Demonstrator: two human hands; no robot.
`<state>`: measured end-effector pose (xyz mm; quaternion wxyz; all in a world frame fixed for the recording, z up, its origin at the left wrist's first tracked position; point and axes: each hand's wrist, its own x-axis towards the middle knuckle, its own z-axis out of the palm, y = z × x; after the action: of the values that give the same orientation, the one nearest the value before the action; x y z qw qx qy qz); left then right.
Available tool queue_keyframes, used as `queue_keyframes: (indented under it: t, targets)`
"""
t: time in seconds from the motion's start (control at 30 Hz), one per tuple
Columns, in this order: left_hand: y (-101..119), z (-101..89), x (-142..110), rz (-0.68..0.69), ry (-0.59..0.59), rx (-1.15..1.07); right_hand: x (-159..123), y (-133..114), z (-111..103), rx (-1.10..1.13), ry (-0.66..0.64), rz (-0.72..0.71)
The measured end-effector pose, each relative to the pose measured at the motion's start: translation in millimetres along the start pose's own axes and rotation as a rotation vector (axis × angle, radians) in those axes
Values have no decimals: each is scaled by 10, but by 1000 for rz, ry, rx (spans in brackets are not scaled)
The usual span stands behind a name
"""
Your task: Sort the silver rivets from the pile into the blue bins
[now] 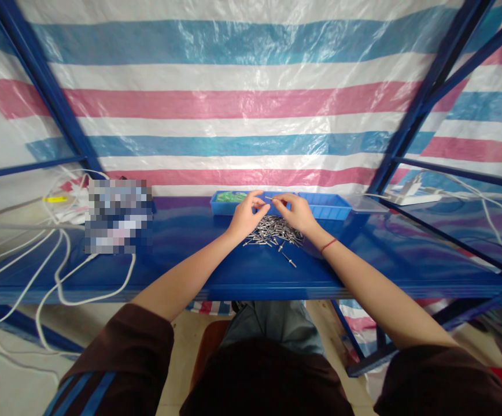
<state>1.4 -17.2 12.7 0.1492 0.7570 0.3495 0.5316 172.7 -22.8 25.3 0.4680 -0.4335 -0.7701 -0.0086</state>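
Observation:
A heap of metal blind rivets [272, 230] lies on the blue tabletop, with one rivet [292, 262] apart from it toward the front edge. My right hand [295, 211] is above the heap's right side, thumb and forefinger pinched on a thin rivet [269, 198] that points left. Facing it, my left hand [247, 216] hovers over the heap's left side with thumb and fingers apart and nothing visible between them. Behind both hands stand blue plastic bins; the left bin [218, 210] contains green pieces. My hands partly cover the middle bin.
A right-hand blue bin [329, 209] stands near the striped sheet [251, 104]. White cables [66, 289] loop over the table's left end beside a blurred-out object [118, 216]. A power strip [416, 195] is at right. Blue frame posts [407, 127] flank the table.

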Motion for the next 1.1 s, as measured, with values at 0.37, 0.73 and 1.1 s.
queue_keyframes:
  t: [0.37,0.73,1.1]
  targets:
    - [135,-4,-122,280,-514,353,75,301,-19,-408,75,167]
    - [290,32,-171,281,-667,586,9,117,19,-274,-10,137]
    - [284,104,-208,87,-635,535,-23,50,48,-233,-56,140]
